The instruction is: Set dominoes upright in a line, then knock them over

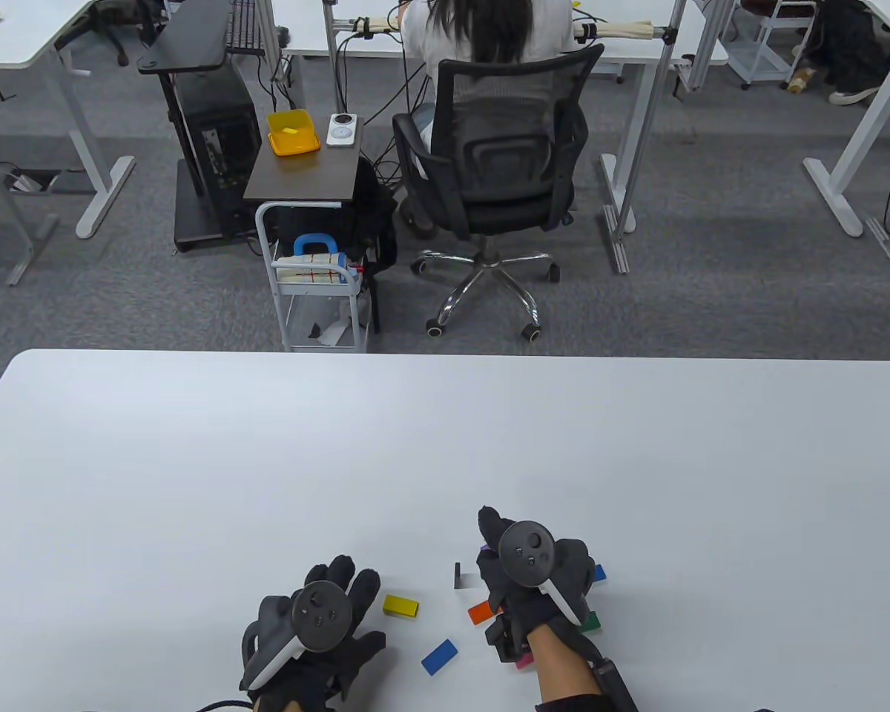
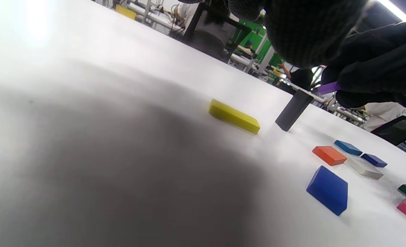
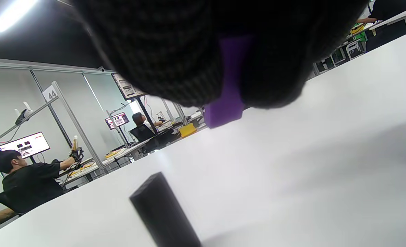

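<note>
One black domino (image 1: 458, 575) (image 2: 294, 110) (image 3: 165, 212) stands upright on the white table (image 1: 445, 445). My right hand (image 1: 500, 552) hovers just right of it and pinches a purple domino (image 3: 227, 99) (image 2: 328, 87) above the table. Flat on the table lie a yellow domino (image 1: 400, 606) (image 2: 234, 116), a blue one (image 1: 439, 656) (image 2: 328, 189) and an orange one (image 1: 480, 612) (image 2: 329, 155). More pieces, blue, white, green and pink, lie under and beside the right hand (image 2: 371, 164). My left hand (image 1: 337, 593) rests on the table left of the yellow domino, fingers relaxed, holding nothing.
Beyond the table's far edge stand an office chair (image 1: 497, 170) with a seated person and a small cart (image 1: 319, 297). The wrist views show other desks and people in the background.
</note>
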`<state>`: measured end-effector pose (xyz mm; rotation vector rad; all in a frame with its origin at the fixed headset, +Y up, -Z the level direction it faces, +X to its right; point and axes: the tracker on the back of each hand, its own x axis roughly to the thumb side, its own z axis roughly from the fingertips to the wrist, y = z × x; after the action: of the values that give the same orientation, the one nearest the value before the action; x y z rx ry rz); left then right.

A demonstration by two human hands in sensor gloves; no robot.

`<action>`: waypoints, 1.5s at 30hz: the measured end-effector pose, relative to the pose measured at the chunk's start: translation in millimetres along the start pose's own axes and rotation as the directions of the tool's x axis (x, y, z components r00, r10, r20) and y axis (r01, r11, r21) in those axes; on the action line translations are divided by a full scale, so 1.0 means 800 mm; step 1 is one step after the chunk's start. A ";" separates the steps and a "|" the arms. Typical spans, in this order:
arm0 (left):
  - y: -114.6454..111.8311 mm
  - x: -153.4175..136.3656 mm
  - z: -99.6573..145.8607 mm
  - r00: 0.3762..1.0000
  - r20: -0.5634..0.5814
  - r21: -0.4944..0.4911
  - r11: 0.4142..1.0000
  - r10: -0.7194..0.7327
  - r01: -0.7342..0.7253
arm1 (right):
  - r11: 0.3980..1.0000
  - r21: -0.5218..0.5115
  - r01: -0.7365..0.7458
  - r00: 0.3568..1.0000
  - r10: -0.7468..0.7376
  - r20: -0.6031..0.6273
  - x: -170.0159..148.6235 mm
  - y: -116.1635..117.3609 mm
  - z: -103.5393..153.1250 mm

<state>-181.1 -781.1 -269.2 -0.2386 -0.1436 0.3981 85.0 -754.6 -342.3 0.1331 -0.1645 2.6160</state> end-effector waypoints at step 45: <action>0.002 0.004 0.003 1.000 -0.001 0.010 1.000 -0.015 0.015 | 0.951 0.154 -0.269 0.961 0.255 0.103 0.030 0.043 -0.002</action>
<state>-179.6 -777.8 -267.4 -0.2277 -0.1428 0.3841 47.2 -772.1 -343.8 0.2963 0.0108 2.8907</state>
